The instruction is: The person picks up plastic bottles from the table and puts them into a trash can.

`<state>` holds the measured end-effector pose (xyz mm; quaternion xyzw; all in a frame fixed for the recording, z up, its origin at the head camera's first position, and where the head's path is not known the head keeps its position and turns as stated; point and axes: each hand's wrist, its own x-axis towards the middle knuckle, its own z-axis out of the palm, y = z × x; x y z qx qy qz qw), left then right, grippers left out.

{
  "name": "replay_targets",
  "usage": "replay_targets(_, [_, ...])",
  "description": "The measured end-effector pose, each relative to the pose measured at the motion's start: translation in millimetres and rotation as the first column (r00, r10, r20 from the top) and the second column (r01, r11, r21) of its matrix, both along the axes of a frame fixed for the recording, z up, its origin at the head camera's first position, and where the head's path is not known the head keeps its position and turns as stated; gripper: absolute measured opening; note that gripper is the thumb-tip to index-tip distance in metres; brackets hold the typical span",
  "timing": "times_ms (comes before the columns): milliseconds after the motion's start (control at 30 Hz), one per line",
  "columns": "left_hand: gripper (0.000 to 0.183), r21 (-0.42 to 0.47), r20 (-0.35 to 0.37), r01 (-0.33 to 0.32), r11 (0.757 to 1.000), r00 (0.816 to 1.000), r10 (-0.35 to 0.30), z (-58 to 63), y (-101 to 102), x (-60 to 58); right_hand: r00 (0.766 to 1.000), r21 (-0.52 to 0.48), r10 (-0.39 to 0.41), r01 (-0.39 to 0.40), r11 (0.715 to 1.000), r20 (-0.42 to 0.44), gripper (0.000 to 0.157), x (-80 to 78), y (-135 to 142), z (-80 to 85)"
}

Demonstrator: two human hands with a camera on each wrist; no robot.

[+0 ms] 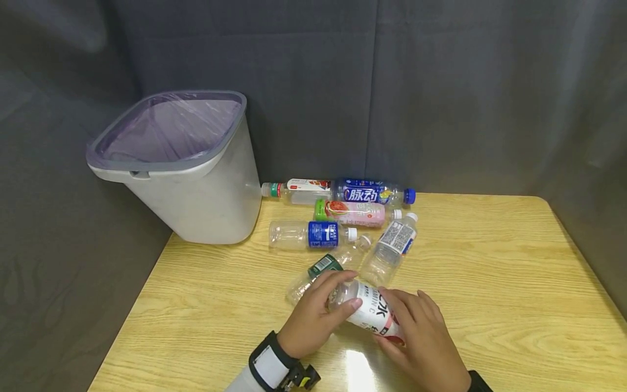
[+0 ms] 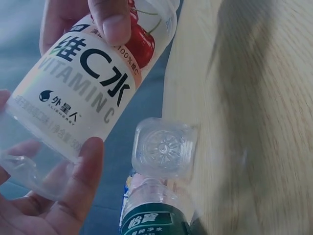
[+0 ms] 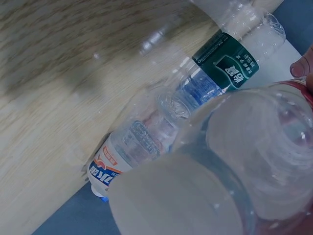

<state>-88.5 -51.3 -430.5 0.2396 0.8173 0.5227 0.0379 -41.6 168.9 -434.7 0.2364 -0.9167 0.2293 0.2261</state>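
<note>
Fingers (image 1: 334,280) round one bottle (image 1: 368,311), six bottles (image 1: 323,234) beyond

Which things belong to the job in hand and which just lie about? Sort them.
Job in hand: Vitamin C bottle, held by left hand and right hand.
Lying about, apparently: green-labelled bottle, white-capped blue-labelled bottle, pink-labelled bottle, rightmost slanted bottle, blue-capped bottle, back-left bottle; bin, role unclear.
</note>
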Motion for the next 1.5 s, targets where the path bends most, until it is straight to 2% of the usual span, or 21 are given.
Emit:
replay_targets(167, [0.042,0.035,0.037,-0.043,0.998,0.998,0.041,6.2,-3.3,-0.9,1.000,-0.005,-0.009,0.009,1.000,0.016,0.074,-3.1,2.5,3.0])
replay_targets(267, [0.043,0.065,0.033,-0.083,0.994,0.996,0.081,13.5,-9.0,-4.9,0.999,-0.002,-0.033,0.033,0.999,-0.002,0.075,-7.9,6.4,6.2])
replay_targets(367, [0.046,0.097,-0.010,-0.132,0.986,0.991,0.134,25.5,-19.1,-12.5,0.997,-0.020,-0.059,0.058,0.998,-0.054,0.077,-14.1,11.8,9.3])
replay_targets(433, [0.048,0.124,-0.065,-0.164,0.979,0.983,0.173,36.8,-28.1,-18.7,0.993,-0.047,-0.070,0.066,0.997,-0.095,0.076,-17.8,14.9,11.0])
replay_targets(500, [0.049,0.161,-0.121,-0.198,0.967,0.968,0.218,49.9,-38.1,-24.7,0.991,-0.063,-0.084,0.078,0.995,-0.101,0.077,-21.2,17.9,12.2])
replay_targets(567, [0.050,0.217,-0.178,-0.230,0.949,0.946,0.270,64.5,-48.8,-29.8,0.991,-0.070,-0.095,0.089,0.994,-0.093,0.077,-25.2,20.9,11.4])
replay_targets(667, [0.050,0.300,-0.271,-0.278,0.912,0.892,0.362,85.7,-65.6,-36.5,0.992,-0.071,-0.100,0.095,0.993,-0.074,0.074,-34.0,25.6,5.3])
replay_targets(800, [0.051,0.430,-0.344,-0.314,0.847,0.810,0.475,111.6,-86.2,-44.3,0.992,-0.075,-0.118,0.115,0.991,-0.035,0.075,-48.3,29.3,-8.5])
replay_targets(967, [0.051,0.567,-0.377,-0.319,0.759,0.719,0.584,143.8,-107.2,-51.7,0.986,-0.053,-0.145,0.149,0.987,0.078,0.076,-65.4,29.9,-22.4])
replay_targets(1100, [0.050,0.634,-0.385,-0.351,0.689,0.630,0.675,171.4,-121.7,-53.5,0.981,-0.024,-0.136,0.141,0.990,0.138,0.076,-78.7,26.3,-28.2])
replay_targets(1200, [0.049,0.654,-0.381,-0.399,0.643,0.561,0.735,186.9,-133.7,-56.2,0.977,0.002,-0.133,0.134,0.991,0.166,0.075,-85.7,21.4,-30.4])
replay_targets(1300, [0.050,0.630,-0.375,-0.484,0.608,0.496,0.783,192.5,-148.2,-63.3,0.976,0.035,-0.132,0.128,0.991,0.172,0.074,-89.6,15.8,-31.6])
replay_targets(1400, [0.051,0.569,-0.380,-0.582,0.581,0.440,0.814,189.7,-162.6,-72.7,0.980,0.070,-0.118,0.108,0.992,0.162,0.070,-91.9,11.4,-32.3])
replay_targets(1500, [0.050,0.520,-0.392,-0.640,0.566,0.410,0.824,182.2,-173.2,-80.8,0.982,0.098,-0.102,0.088,0.991,0.156,0.064,-92.9,9.7,-33.4])
